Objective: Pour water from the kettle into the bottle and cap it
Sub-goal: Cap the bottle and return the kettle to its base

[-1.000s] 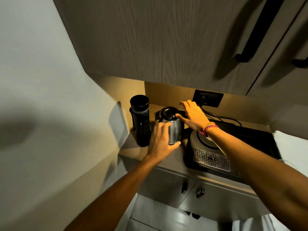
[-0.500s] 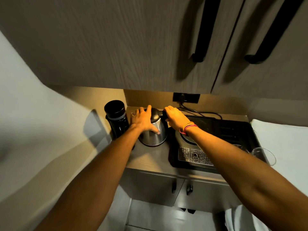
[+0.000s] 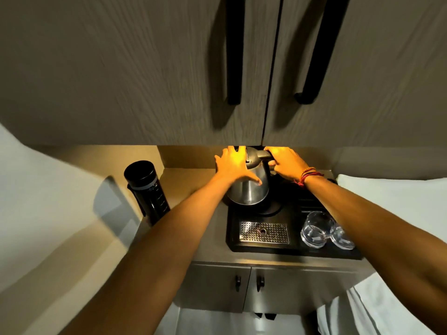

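A steel kettle (image 3: 251, 189) with a black lid and handle is at the round base on the black tray (image 3: 266, 249); whether it rests on the base I cannot tell. My left hand (image 3: 232, 165) lies spread against the kettle's left side. My right hand (image 3: 285, 163) is closed around the black handle at the top. A tall black bottle (image 3: 147, 189) stands upright with its cap on at the counter's left end, against the wall, well apart from both hands.
The tray also carries a metal drip grate (image 3: 263, 232) and two clear glasses (image 3: 316, 228) at its right. Upper cabinet doors (image 3: 145, 68) with long black handles hang just above the kettle. Lower cabinet doors (image 3: 217, 286) are below the counter.
The kettle has moved right, from the counter beside the bottle to the round base on the tray, with both hands on it. My view has shifted right.
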`<state>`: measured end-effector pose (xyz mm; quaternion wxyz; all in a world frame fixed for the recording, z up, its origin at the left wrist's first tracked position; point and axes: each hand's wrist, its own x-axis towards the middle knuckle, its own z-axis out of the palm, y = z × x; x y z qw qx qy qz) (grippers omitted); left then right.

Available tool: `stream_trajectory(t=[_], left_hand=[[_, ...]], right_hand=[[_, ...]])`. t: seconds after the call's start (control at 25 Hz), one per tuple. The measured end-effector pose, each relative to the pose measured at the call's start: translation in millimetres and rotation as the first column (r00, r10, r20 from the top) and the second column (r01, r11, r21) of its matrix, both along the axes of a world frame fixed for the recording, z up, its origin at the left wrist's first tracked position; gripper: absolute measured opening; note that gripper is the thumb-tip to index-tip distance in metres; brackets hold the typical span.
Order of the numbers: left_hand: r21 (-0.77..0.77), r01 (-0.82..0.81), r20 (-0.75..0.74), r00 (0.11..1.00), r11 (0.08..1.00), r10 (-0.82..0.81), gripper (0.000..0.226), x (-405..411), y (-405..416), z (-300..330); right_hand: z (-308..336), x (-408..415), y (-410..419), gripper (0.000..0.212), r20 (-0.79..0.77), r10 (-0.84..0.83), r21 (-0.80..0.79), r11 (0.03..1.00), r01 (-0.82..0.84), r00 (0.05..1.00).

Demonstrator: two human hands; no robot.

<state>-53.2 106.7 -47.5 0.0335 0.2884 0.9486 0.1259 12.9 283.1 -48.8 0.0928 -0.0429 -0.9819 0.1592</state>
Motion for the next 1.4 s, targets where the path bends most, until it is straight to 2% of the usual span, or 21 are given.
stream_trajectory(t=[0.2, 0.48, 0.68, 0.84, 1.0, 1.08, 1.2, 1.28, 1.4], left_hand=[[-0.029, 0.066, 0.004, 0.998, 0.997, -0.066, 0.124, 14.6, 41.2, -6.9], [-0.156, 0.061, -0.054, 0.996, 0.986, -0.071, 0.127, 21.4, 59.2, -3.8], [-0.097, 0.0, -0.038, 0.999, 0.995, -0.004, 0.121, 29.9, 59.4, -6.5], [-0.108, 0.005, -0.011, 1.0, 0.994, -0.006, 0.124, 28.3, 55.8, -9.1], [-0.052, 0.024, -0.005, 1.0, 0.998, -0.024, 0.133, 31.2, 57.8, -17.9], [-0.005, 0.021, -0.004, 1.0, 1.0, -0.021, 0.141, 33.1, 56.8, -23.9], [0.023, 0.08, -0.179, 0.981, 0.997, -0.074, 0.138, 35.9, 44.3, -37.8], [0.02, 0.113, -0.291, 0.951, 0.993, -0.102, 0.128, 42.9, 36.6, -53.5], [0.043, 0.089, -0.318, 0.946, 0.995, -0.07, 0.119, 48.6, 37.1, -63.0]], right_hand=[[-15.5, 23.0, 39.6, 0.035, 0.024, -0.101, -0.129, 0.986, 0.103, 0.995], [-28.1, 29.4, 53.8, 0.038, -0.029, -0.052, -0.125, 0.991, 0.048, 0.998], [-29.7, 28.8, 58.7, 0.04, -0.049, 0.017, -0.09, 0.996, -0.022, 0.999], [-33.9, 30.1, 56.8, 0.041, -0.044, 0.036, -0.041, 0.998, -0.038, 0.998], [-42.2, 39.6, 56.8, 0.052, -0.058, -0.022, -0.007, 1.0, 0.022, 0.998], [-47.4, 46.5, 56.4, 0.062, -0.061, -0.077, -0.045, 0.996, 0.074, 0.995], [-51.8, 54.8, 52.3, 0.068, -0.081, -0.148, -0.09, 0.986, 0.141, 0.986], [-54.5, 60.5, 48.4, 0.068, -0.114, -0.158, -0.012, 0.987, 0.158, 0.981], [-55.8, 66.1, 41.0, 0.069, -0.152, -0.181, 0.048, 0.981, 0.19, 0.972]])
